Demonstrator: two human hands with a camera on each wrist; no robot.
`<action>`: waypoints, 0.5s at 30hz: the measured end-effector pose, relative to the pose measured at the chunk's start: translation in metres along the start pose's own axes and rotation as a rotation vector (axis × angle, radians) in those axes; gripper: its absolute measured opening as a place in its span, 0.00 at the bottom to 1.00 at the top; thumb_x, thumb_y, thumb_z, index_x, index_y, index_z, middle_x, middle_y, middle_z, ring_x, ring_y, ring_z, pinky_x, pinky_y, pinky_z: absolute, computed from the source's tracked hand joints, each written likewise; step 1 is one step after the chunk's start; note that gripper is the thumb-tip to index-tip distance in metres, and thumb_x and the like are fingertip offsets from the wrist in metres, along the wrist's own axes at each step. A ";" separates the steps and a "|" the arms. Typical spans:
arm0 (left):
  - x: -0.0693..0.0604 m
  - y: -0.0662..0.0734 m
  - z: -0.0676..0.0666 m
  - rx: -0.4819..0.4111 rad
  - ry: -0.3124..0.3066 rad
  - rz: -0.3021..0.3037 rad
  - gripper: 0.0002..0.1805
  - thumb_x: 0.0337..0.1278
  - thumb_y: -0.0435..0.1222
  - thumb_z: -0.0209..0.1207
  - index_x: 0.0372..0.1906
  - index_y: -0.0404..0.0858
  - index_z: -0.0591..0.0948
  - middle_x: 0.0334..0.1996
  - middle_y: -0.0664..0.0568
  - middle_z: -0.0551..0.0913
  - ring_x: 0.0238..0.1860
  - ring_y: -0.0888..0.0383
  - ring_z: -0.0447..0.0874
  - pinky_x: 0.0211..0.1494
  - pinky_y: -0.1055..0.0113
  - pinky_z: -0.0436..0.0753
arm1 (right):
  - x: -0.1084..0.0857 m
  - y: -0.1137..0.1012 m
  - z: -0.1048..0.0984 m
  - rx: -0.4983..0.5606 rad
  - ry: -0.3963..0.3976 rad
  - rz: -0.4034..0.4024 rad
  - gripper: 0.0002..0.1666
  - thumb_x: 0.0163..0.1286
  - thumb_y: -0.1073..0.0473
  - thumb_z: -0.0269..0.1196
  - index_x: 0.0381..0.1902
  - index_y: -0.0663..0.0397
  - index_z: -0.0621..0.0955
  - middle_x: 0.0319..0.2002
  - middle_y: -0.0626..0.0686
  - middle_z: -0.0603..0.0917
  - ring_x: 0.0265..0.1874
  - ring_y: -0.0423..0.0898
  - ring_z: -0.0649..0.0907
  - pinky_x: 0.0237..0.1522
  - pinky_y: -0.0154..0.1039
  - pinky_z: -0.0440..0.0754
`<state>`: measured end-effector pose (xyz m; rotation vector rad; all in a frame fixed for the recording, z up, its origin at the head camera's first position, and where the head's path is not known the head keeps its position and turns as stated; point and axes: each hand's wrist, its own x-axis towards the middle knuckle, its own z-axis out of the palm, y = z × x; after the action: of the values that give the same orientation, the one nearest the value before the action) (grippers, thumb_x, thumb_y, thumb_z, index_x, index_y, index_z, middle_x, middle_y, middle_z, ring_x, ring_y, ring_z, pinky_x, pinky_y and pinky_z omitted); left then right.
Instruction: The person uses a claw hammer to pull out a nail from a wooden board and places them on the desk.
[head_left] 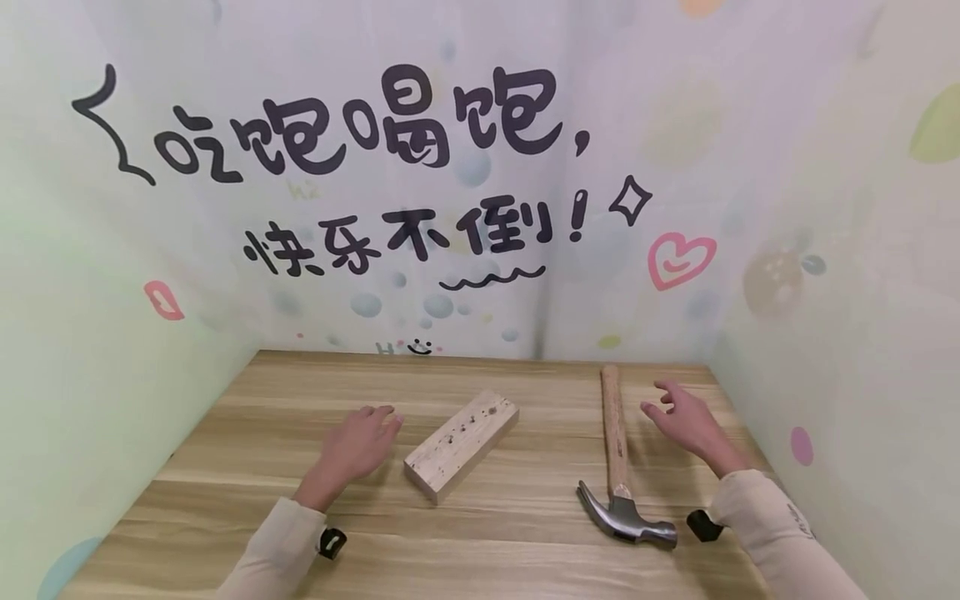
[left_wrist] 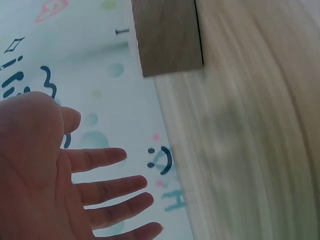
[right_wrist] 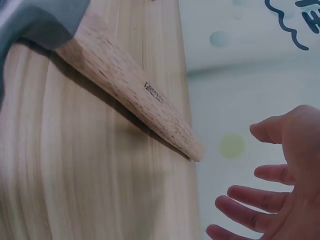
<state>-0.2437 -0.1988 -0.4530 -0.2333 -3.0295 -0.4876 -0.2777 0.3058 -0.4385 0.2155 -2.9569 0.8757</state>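
Observation:
A pale wooden block (head_left: 463, 442) lies at a slant near the middle of the table, its top marked by a row of dark spots or holes. To its right rests a claw hammer (head_left: 617, 442), wooden handle toward the wall and steel head toward the near edge. My left hand (head_left: 358, 443) hovers left of the block with relaxed fingers, holding nothing. In the left wrist view its fingers (left_wrist: 112, 192) are spread, apart from the block (left_wrist: 170, 37). Right of the hammer handle, my right hand (head_left: 684, 417) is bare too, its fingers (right_wrist: 250, 200) loosely extended and clear of the handle (right_wrist: 145, 95).
The wood-grain table (head_left: 300, 400) meets a white printed curtain (head_left: 480, 317) at the back, with black lettering and drawings on it. Pale walls stand close on the left and right. Dark devices (head_left: 705, 526) are strapped at both wrists.

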 end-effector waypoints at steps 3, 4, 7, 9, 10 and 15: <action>-0.001 0.008 0.008 -0.016 -0.013 -0.009 0.28 0.77 0.50 0.40 0.65 0.35 0.75 0.61 0.35 0.77 0.61 0.34 0.74 0.59 0.38 0.74 | 0.001 0.000 0.003 0.012 -0.025 0.019 0.37 0.75 0.48 0.56 0.67 0.73 0.65 0.56 0.79 0.74 0.53 0.72 0.78 0.47 0.61 0.79; -0.001 0.011 0.010 -0.019 -0.014 -0.010 0.28 0.77 0.50 0.41 0.64 0.35 0.75 0.60 0.36 0.78 0.60 0.34 0.75 0.59 0.39 0.74 | 0.002 0.000 0.005 0.018 -0.031 0.026 0.36 0.75 0.48 0.56 0.66 0.73 0.65 0.56 0.78 0.75 0.53 0.72 0.78 0.47 0.61 0.79; -0.002 0.019 0.019 -0.040 -0.005 -0.026 0.25 0.76 0.48 0.44 0.61 0.36 0.78 0.56 0.38 0.82 0.57 0.37 0.79 0.54 0.41 0.78 | 0.003 0.000 0.009 0.029 -0.048 0.050 0.36 0.75 0.48 0.56 0.66 0.74 0.65 0.54 0.77 0.77 0.51 0.71 0.79 0.46 0.60 0.79; -0.002 0.024 0.024 -0.054 0.003 -0.035 0.23 0.75 0.47 0.45 0.58 0.36 0.80 0.53 0.40 0.84 0.53 0.39 0.81 0.51 0.43 0.80 | 0.006 0.000 0.012 0.037 -0.056 0.064 0.36 0.75 0.49 0.56 0.66 0.74 0.65 0.52 0.77 0.78 0.50 0.70 0.80 0.46 0.59 0.80; -0.003 0.027 0.027 -0.067 0.005 -0.042 0.22 0.75 0.47 0.46 0.57 0.37 0.80 0.51 0.41 0.84 0.52 0.40 0.82 0.49 0.44 0.81 | 0.007 0.000 0.014 0.042 -0.063 0.072 0.35 0.75 0.49 0.56 0.65 0.75 0.65 0.52 0.77 0.78 0.49 0.69 0.81 0.46 0.58 0.80; -0.005 0.043 0.038 -0.112 0.030 -0.075 0.21 0.76 0.45 0.46 0.50 0.35 0.82 0.38 0.44 0.85 0.36 0.48 0.83 0.35 0.52 0.81 | 0.012 -0.002 0.025 0.048 -0.081 0.110 0.34 0.74 0.52 0.55 0.64 0.76 0.66 0.51 0.77 0.78 0.48 0.68 0.81 0.45 0.57 0.80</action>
<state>-0.2336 -0.1475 -0.4763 -0.1165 -2.9945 -0.6613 -0.2890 0.2893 -0.4580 0.0932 -3.0506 0.9743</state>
